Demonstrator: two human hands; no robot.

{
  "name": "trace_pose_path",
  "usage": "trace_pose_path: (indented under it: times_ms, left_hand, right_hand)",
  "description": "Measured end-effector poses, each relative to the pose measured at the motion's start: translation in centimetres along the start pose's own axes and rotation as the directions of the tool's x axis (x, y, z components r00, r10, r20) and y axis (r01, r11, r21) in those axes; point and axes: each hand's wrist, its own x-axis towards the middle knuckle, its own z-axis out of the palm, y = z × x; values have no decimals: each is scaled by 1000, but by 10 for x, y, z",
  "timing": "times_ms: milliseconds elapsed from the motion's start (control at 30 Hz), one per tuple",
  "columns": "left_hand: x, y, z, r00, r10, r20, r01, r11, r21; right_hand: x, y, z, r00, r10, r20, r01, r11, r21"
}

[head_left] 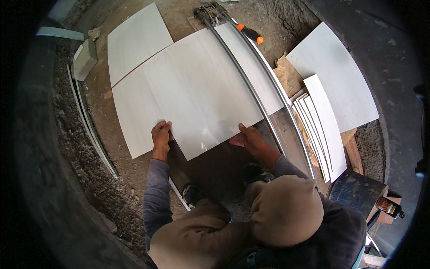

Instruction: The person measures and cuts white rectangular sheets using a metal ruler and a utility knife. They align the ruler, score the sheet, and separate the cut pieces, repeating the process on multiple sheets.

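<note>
A large white tile (201, 85) lies across the tile cutter, under its two metal rails (244, 74). My right hand (253, 141) grips the near edge of this tile, thumb on top and fingers underneath. At the tile's left edge, near its front corner, my left hand (161, 136) is closed with bent fingers; part of the grip is hidden. Another white tile (132, 107) shows beneath and to the left, close to the left hand. The cutter's black handle with orange ends (251, 34) sits at the far end of the rails.
Farther back lies a white tile (136, 42). To the right are a stack of narrow tile strips (316, 130) and a large tile (336, 76) on brown paper. A dark bottle (389, 207) stands at lower right. Long thin strips (87, 116) lie along the left.
</note>
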Motion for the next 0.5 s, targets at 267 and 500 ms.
trace_pose_path:
  times_ms: [267,500]
  left_hand:
    - [-3,4,-2,999,-37,36,37,999,-1]
    - [3,4,-5,997,-46,65,45,999,25]
  right_hand:
    - [-49,-153,78,456,-751,477,380,-320,-868]
    - [60,-304,115,653,-742,154,-197,-362,-911]
